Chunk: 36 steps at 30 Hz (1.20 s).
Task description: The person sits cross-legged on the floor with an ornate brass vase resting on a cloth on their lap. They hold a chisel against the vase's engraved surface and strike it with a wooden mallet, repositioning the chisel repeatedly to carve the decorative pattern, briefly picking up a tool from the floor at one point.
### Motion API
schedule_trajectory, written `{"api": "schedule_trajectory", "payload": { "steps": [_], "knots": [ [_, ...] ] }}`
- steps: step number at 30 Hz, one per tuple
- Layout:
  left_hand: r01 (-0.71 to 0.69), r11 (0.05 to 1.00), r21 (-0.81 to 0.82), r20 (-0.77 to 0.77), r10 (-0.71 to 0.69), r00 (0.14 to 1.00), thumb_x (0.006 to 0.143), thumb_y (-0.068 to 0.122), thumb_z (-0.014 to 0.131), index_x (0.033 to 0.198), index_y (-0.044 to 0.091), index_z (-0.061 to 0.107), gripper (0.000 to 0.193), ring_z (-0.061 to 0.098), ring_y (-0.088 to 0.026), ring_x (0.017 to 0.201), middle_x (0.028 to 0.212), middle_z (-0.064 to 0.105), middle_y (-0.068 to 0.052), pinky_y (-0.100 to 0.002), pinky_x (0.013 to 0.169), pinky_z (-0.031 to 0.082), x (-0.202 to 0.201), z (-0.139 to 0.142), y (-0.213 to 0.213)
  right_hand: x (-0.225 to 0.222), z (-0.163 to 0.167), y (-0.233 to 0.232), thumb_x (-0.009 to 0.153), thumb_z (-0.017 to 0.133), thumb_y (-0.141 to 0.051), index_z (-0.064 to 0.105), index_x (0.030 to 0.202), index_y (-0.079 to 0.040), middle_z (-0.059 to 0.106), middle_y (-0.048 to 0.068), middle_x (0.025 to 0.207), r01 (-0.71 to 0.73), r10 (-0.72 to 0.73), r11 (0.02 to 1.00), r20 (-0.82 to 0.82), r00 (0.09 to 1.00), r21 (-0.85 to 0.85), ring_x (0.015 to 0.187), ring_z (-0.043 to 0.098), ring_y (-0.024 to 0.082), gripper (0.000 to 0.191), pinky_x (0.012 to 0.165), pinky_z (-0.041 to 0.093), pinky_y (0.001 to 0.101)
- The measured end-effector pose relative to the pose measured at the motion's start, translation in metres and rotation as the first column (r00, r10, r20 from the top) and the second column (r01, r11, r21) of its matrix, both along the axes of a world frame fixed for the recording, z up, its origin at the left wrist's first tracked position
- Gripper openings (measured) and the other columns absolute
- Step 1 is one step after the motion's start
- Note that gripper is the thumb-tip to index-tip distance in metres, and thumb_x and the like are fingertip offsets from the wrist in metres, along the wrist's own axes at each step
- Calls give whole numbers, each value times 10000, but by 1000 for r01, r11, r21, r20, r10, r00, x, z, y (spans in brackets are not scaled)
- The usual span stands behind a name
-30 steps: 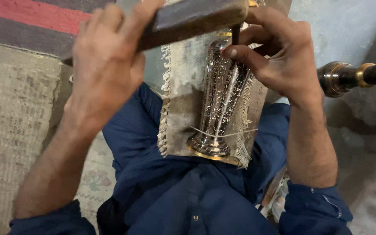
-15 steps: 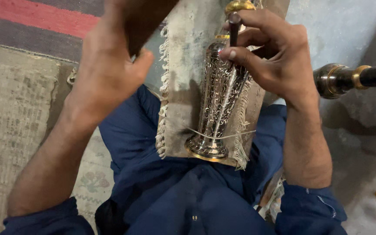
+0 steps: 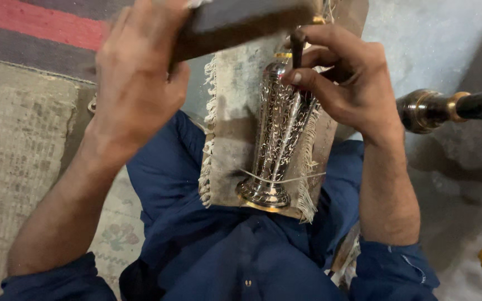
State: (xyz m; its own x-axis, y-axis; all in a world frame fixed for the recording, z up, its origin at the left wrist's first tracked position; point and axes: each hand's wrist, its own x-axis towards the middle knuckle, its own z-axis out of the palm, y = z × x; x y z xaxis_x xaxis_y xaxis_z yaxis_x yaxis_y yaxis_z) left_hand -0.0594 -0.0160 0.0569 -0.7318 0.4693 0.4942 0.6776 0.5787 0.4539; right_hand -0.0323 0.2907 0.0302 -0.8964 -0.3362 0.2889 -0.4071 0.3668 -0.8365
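Overhead, left hand (image 3: 135, 83) clenches one dark block (image 3: 241, 22); right hand (image 3: 347, 83) pinches one punch (image 3: 297, 47) on one engraved vase (image 3: 277, 134).

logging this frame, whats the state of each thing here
engraved silver metal vase, lying on its side, tied down by string
frayed beige cloth pad, under the vase
dark wooden mallet block, raised in the left hand
thin dark punch tool, pinched by the right hand, tip on vase

Head-worn view, steeply downward, close
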Motion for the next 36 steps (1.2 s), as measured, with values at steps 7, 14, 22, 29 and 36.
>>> {"api": "schedule_trajectory", "payload": {
  "steps": [7,14,22,29,36],
  "knots": [
    [-39,993,108,124,25,992,947,-49,668,1539,116,377,680,594,-451,1054,1210,591,-215,-503,870,482,0,-3,-1,-2,0,1,1037,781,30,582,1387,16,731,133,1165,-40,39,998,-43,998,-42,1005,752,156,403,863,649,282],
    [-2,1000,30,26,1,1000,902,-74,674,1492,134,439,668,607,-399,1053,1170,598,-179,-473,892,512,1,-1,0,-1,-2,0,1009,809,46,613,1397,1,752,110,1020,26,-26,1000,23,999,5,937,739,137,437,764,599,270],
    [-146,947,-286,-222,83,972,768,-113,734,1439,137,556,738,596,-402,942,970,575,-168,-524,874,486,3,0,0,-2,-2,2,993,809,53,626,1391,-20,732,99,1105,-21,21,999,8,1000,-32,929,726,116,444,809,625,255],
    [-142,958,-249,-129,113,985,826,-82,750,1564,165,488,821,623,-384,1034,1083,586,-160,-489,951,504,10,-22,-11,-2,-7,3,971,760,108,614,1317,22,699,147,1158,-24,25,997,6,1000,-76,1027,724,184,385,889,623,301],
    [-53,787,615,501,-338,797,1039,-78,605,1605,60,277,668,636,-133,973,1077,630,-68,-296,898,565,23,-57,14,0,-13,12,1119,682,125,524,1399,19,746,163,1035,-83,93,959,23,995,-272,1062,781,222,338,936,696,319]
  ]
}}
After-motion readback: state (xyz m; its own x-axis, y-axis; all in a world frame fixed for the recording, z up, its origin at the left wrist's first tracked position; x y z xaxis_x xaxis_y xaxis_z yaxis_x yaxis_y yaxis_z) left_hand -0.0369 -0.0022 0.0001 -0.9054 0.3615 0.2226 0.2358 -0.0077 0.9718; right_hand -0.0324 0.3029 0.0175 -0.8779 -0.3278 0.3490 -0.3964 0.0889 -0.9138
